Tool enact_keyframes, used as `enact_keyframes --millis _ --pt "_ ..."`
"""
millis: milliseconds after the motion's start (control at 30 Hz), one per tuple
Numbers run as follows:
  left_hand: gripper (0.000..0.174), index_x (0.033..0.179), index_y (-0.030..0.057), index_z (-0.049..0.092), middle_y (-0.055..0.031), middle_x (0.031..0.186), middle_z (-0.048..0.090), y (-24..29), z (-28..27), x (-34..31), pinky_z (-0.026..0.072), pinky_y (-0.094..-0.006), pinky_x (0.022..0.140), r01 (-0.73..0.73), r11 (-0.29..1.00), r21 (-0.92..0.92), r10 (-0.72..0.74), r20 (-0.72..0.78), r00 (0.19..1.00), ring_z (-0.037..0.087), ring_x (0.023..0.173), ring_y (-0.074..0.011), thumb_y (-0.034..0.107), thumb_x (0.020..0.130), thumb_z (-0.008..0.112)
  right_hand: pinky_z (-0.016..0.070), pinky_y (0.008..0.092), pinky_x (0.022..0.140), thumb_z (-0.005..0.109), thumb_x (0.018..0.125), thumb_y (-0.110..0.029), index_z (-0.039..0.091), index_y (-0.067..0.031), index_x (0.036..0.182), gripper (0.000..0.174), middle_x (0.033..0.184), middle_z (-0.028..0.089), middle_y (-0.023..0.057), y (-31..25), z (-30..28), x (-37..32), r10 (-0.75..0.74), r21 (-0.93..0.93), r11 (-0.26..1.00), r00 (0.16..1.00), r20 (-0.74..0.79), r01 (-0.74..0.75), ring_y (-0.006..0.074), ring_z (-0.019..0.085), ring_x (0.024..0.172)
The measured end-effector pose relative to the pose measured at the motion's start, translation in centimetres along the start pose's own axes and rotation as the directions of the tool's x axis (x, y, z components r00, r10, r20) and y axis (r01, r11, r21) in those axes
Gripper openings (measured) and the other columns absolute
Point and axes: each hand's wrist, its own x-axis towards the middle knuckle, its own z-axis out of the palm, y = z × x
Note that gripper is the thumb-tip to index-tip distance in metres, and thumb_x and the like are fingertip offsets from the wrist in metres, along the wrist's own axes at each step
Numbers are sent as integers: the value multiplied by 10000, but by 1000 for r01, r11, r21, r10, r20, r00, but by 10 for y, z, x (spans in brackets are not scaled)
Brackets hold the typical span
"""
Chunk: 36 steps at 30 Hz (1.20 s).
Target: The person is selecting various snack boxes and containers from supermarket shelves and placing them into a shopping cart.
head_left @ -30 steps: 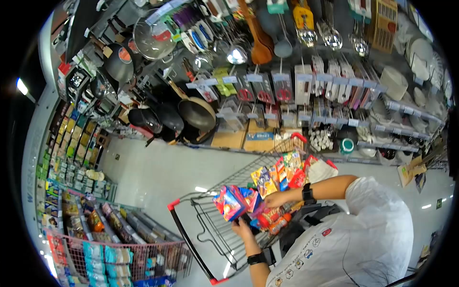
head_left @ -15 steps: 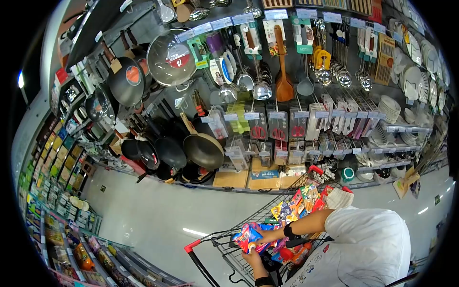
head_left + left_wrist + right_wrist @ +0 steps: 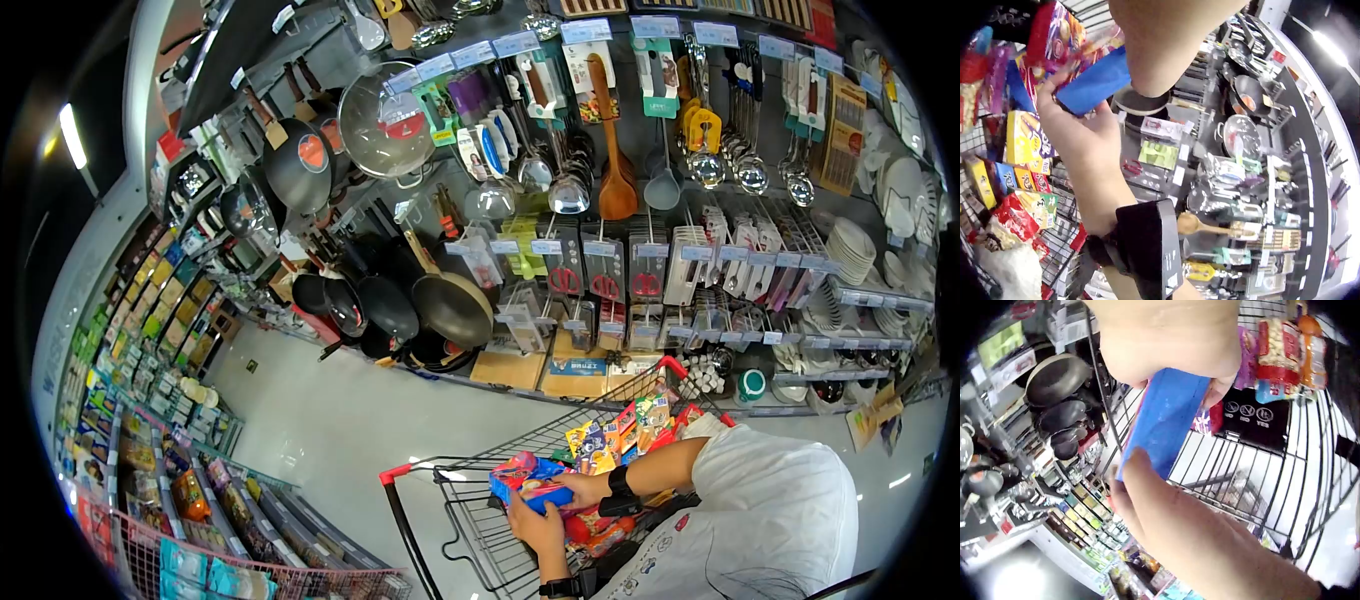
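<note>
Both hands hold a blue box [image 3: 548, 496] low over the shopping cart [image 3: 455, 500]. My left hand [image 3: 540, 525] grips the near end; in the right wrist view its thumb [image 3: 1140, 464] lies on the plain blue face. The right hand [image 3: 590, 487] holds the other end, seen large from behind at the top of the right wrist view. A red and blue pack [image 3: 512, 472] lies beside the box. Yellow snack packs [image 3: 1022, 140], a red bag [image 3: 1013, 215] and an orange-capped bottle [image 3: 1311, 353] lie in the cart.
Beyond the cart hang pans [image 3: 452, 308], a wooden spoon [image 3: 618, 195] and ladles [image 3: 568, 192] on a store shelf wall. Grey floor [image 3: 300, 400] runs along the left. A pink wire basket [image 3: 240, 555] with goods stands lower left.
The hands have turned the red and blue snack package so a plain blue side shows, and the left hand has come up to it. The head view has swung to take in more of the upper shelves.
</note>
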Motion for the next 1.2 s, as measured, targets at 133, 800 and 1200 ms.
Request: enact_keyframes --millis 133,800,1200 --pt "660 1262 -18 418 -208 1235 478 82 9 -20 274 -502 1011 -156 976 151 152 41 988 367 1199 -428 220 686 637 432 406 910 504 897 -363 540 -126 1100 314 1088 583 42 15 -59 -17 144 117 976 944 298 -186 199 539 1033" --pt "535 1213 46 541 -82 1250 504 272 -69 -275 323 -489 955 122 867 484 70 -360 930 362 1229 -359 167 703 649 311 427 1050 421 924 -360 410 -89 1311 472 1333 445 97 123 -114 -226 701 -382 674 383 602 -633 242 416 1240" --pt "560 1244 32 473 -137 1213 520 388 -99 -634 385 -440 930 794 536 285 -422 -725 545 439 1148 -358 204 742 652 419 386 892 472 896 -468 487 -121 1214 471 1184 558 75 340 -269 -430 976 -775 -137 -220 2 -617 232 539 1035"
